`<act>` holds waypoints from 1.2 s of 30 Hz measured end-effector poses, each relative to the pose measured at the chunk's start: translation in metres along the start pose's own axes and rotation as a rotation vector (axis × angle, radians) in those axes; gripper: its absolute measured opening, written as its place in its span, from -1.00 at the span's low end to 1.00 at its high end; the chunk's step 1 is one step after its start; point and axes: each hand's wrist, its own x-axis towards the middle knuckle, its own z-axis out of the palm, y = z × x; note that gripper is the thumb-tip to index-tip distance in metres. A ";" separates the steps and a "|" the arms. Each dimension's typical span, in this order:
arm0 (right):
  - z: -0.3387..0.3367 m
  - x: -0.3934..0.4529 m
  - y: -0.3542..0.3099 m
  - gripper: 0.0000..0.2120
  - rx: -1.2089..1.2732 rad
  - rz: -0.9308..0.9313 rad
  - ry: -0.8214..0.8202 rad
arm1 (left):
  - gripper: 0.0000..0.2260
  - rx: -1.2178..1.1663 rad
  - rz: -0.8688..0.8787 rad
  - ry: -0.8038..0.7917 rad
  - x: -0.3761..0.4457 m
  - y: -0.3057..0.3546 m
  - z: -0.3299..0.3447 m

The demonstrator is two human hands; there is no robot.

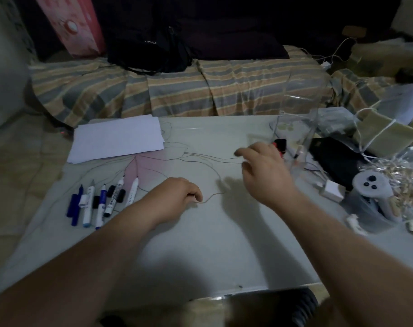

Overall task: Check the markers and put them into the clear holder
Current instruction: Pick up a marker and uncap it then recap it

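Several markers [101, 201] lie side by side near the table's left edge, blue and white-bodied, some uncapped, with loose black caps [121, 195] among them. The clear holder [305, 134] stands at the back right of the table. A red and black item [280, 145] shows at the holder's near side; I cannot tell whether it is inside. My right hand [265, 172] hovers blurred just left of the holder, fingers spread, holding nothing. My left hand [177, 199] rests on the table's middle with its fingers curled under.
A stack of white paper [117, 138] lies at the back left. Right of the holder are a black case [330, 159], a white charger [331, 191], a grey controller [370, 187], bags and cables. A striped bed [177, 90] runs behind the table.
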 end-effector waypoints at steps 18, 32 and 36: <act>0.080 -0.034 -0.105 -0.65 0.149 -0.281 -0.378 | -0.46 0.161 -0.346 0.072 -0.034 -0.103 -0.017; 0.106 -0.038 -0.088 -0.73 0.138 -0.166 -0.548 | -0.64 -0.018 -0.038 0.059 -0.024 -0.027 0.031; 0.107 -0.038 -0.085 -0.75 0.160 -0.131 -0.535 | -0.61 -0.050 -0.030 0.092 -0.023 -0.029 0.036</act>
